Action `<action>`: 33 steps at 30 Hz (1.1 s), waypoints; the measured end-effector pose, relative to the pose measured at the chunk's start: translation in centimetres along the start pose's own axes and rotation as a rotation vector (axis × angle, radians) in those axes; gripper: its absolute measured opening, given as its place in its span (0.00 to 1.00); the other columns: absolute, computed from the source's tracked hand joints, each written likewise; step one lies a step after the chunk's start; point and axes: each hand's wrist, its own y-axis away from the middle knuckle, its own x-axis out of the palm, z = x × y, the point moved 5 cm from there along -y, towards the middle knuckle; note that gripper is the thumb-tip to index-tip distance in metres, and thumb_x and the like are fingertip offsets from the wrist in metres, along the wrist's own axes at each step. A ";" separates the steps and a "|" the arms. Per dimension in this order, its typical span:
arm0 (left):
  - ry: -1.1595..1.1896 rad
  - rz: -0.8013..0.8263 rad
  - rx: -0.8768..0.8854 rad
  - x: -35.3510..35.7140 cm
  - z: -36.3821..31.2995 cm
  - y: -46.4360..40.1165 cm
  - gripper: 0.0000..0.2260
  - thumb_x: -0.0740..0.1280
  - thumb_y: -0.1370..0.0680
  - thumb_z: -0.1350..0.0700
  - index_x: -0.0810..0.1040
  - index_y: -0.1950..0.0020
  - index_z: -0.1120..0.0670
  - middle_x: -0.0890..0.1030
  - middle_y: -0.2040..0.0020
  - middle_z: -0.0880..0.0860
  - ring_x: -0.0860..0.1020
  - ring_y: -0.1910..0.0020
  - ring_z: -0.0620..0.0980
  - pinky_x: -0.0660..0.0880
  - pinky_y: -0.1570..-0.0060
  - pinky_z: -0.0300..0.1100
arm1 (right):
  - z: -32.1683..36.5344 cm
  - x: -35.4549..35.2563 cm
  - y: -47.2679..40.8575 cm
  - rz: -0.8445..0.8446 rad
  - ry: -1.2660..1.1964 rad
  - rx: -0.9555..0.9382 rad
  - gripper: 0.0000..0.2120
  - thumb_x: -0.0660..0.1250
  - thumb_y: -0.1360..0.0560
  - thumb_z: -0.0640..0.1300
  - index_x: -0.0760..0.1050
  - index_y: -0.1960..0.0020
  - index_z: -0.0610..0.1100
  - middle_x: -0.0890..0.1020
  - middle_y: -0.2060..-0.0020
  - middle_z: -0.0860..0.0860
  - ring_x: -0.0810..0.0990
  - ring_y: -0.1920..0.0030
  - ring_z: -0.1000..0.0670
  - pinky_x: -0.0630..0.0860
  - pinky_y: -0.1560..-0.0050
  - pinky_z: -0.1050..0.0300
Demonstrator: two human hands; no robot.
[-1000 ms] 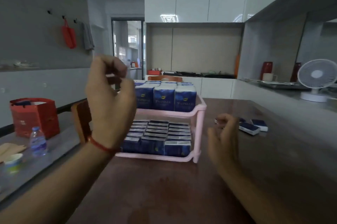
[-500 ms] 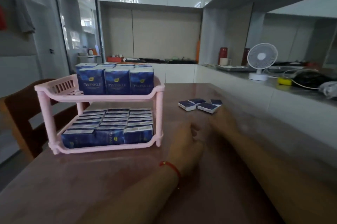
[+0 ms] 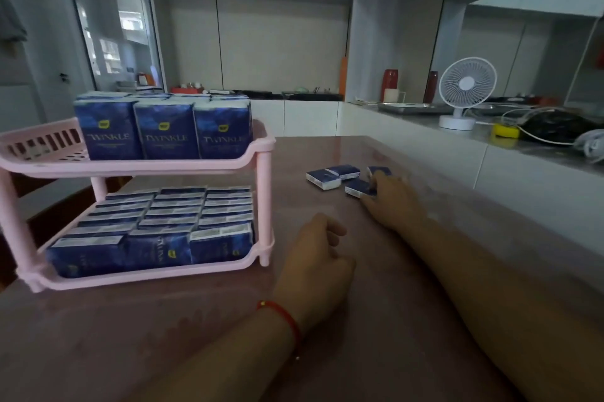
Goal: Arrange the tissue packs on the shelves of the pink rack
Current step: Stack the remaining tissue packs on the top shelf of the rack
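Reach is nearly done: my right hand (image 3: 390, 202) lies flat over the four loose tissue packs (image 3: 346, 180) on the table (image 3: 425, 320), fingertips touching the nearest one but not yet closed round it. My left hand (image 3: 315, 266) rests loosely curled and empty near the pink rack (image 3: 261, 195). I judge the main risk to be the slick wrappers: a careless pinch could push the packs apart across the glossy top toward the counter wall. The bottom shelf looks packed tight with flat-lying packs, so forcing one in might dislodge others. The top shelf has bare room at its left end, beside the upright packs, and the table between hands and rack is open.
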 end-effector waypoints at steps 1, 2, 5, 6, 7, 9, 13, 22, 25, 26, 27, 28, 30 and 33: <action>-0.001 -0.002 -0.005 -0.1 0.0 0.1 0.16 0.69 0.26 0.63 0.74 0.41 0.49 0.74 0.46 0.49 0.77 0.51 0.46 0.79 0.48 0.45 | 0.0 -0.3 0.4 0.015 -0.060 -0.005 0.12 0.66 0.26 0.55 0.72 0.48 0.48 0.81 0.48 0.44 0.77 0.48 0.42 0.77 0.50 0.48; 0.000 -0.009 -0.006 -0.1 0.0 0.1 0.16 0.69 0.26 0.63 0.73 0.41 0.50 0.74 0.45 0.50 0.77 0.51 0.47 0.79 0.48 0.46 | 0.2 -0.8 0.8 0.019 -0.134 -0.011 0.10 0.67 0.27 0.54 0.71 0.52 0.50 0.81 0.51 0.45 0.78 0.51 0.44 0.77 0.53 0.49; 0.028 -0.054 0.014 -0.3 -0.2 0.2 0.19 0.70 0.26 0.61 0.72 0.38 0.49 0.73 0.42 0.50 0.78 0.52 0.47 0.80 0.49 0.48 | 1.6 -4.0 2.6 0.080 -0.442 0.025 0.07 0.68 0.26 0.53 0.74 0.57 0.51 0.81 0.57 0.47 0.80 0.58 0.45 0.76 0.60 0.52; 0.033 -0.063 0.024 -0.3 -0.3 0.2 0.21 0.71 0.25 0.59 0.70 0.35 0.48 0.72 0.41 0.49 0.77 0.51 0.46 0.80 0.48 0.47 | 2.5 -5.3 3.4 0.167 -0.564 0.008 0.08 0.67 0.23 0.53 0.76 0.56 0.50 0.82 0.58 0.45 0.80 0.61 0.45 0.76 0.62 0.52; 0.031 -0.071 0.042 -0.3 -0.4 0.2 0.23 0.72 0.25 0.56 0.68 0.33 0.47 0.70 0.40 0.47 0.76 0.49 0.45 0.79 0.47 0.44 | 3.6 -6.7 4.6 0.289 -0.659 -0.035 0.10 0.64 0.20 0.53 0.78 0.55 0.48 0.82 0.59 0.44 0.80 0.64 0.45 0.75 0.66 0.52; 0.031 -0.061 0.078 -0.3 -0.8 0.3 0.27 0.74 0.26 0.51 0.65 0.32 0.45 0.70 0.40 0.44 0.75 0.46 0.42 0.76 0.46 0.37 | 6.1 -8.9 7.4 0.514 -0.788 -0.146 0.17 0.60 0.18 0.54 0.79 0.60 0.47 0.80 0.67 0.45 0.76 0.70 0.47 0.72 0.70 0.56; 0.154 -0.028 0.054 0.2 -0.6 0.2 0.25 0.75 0.26 0.54 0.70 0.32 0.49 0.79 0.41 0.46 0.80 0.47 0.42 0.79 0.50 0.35 | 8.5 -9.6 9.8 0.675 -0.870 -0.235 0.23 0.59 0.21 0.61 0.76 0.64 0.45 0.78 0.71 0.47 0.74 0.72 0.48 0.71 0.70 0.57; 0.167 -0.133 -0.089 -0.7 -0.1 0.0 0.06 0.68 0.23 0.56 0.76 0.47 0.48 0.81 0.53 0.46 0.79 0.55 0.44 0.76 0.55 0.41 | -2.1 0.3 -1.7 0.232 -0.082 0.159 0.33 0.58 0.21 0.57 0.49 0.20 0.54 0.54 0.21 0.42 0.59 0.24 0.37 0.62 0.27 0.39; 0.150 -0.133 -0.097 -0.9 -0.2 0.1 0.06 0.68 0.23 0.56 0.76 0.47 0.47 0.81 0.53 0.46 0.80 0.54 0.43 0.78 0.52 0.43 | -3.2 3.0 -3.5 0.337 -0.014 0.147 0.37 0.49 0.26 0.67 0.45 0.20 0.59 0.51 0.20 0.42 0.56 0.23 0.34 0.58 0.25 0.36; 0.143 -0.134 -0.102 -0.9 -0.2 0.1 0.06 0.68 0.23 0.56 0.76 0.48 0.47 0.81 0.53 0.46 0.80 0.54 0.44 0.78 0.51 0.44 | -3.2 3.2 -3.7 0.345 -0.006 0.119 0.37 0.48 0.27 0.67 0.50 0.20 0.58 0.56 0.21 0.41 0.61 0.24 0.35 0.61 0.26 0.37; 0.142 -0.136 -0.111 -0.9 -0.3 0.2 0.06 0.68 0.23 0.56 0.76 0.48 0.47 0.81 0.54 0.46 0.80 0.54 0.44 0.78 0.51 0.45 | -3.3 3.1 -3.6 0.329 -0.039 0.112 0.34 0.50 0.26 0.65 0.57 0.22 0.55 0.62 0.24 0.41 0.66 0.28 0.36 0.65 0.29 0.38; 0.143 -0.140 -0.121 -0.9 -0.3 0.2 0.05 0.68 0.23 0.56 0.76 0.49 0.47 0.81 0.54 0.46 0.80 0.54 0.44 0.78 0.50 0.46 | -3.4 2.8 -3.4 0.287 -0.078 0.113 0.29 0.53 0.25 0.62 0.64 0.27 0.53 0.68 0.28 0.41 0.71 0.33 0.37 0.70 0.33 0.40; 0.146 -0.146 -0.135 -1.0 -0.4 0.3 0.05 0.68 0.23 0.56 0.76 0.49 0.48 0.82 0.55 0.46 0.80 0.54 0.45 0.78 0.50 0.47 | -3.1 1.6 -2.9 0.153 -0.089 0.100 0.18 0.58 0.25 0.59 0.72 0.42 0.49 0.76 0.39 0.41 0.76 0.44 0.40 0.75 0.41 0.42; 0.150 -0.136 -0.145 -1.0 -0.6 0.6 0.05 0.68 0.23 0.56 0.76 0.49 0.48 0.81 0.55 0.46 0.80 0.54 0.45 0.78 0.50 0.47 | -2.4 0.6 -2.2 0.078 -0.046 0.112 0.20 0.64 0.24 0.56 0.72 0.39 0.45 0.76 0.40 0.42 0.77 0.43 0.40 0.76 0.42 0.43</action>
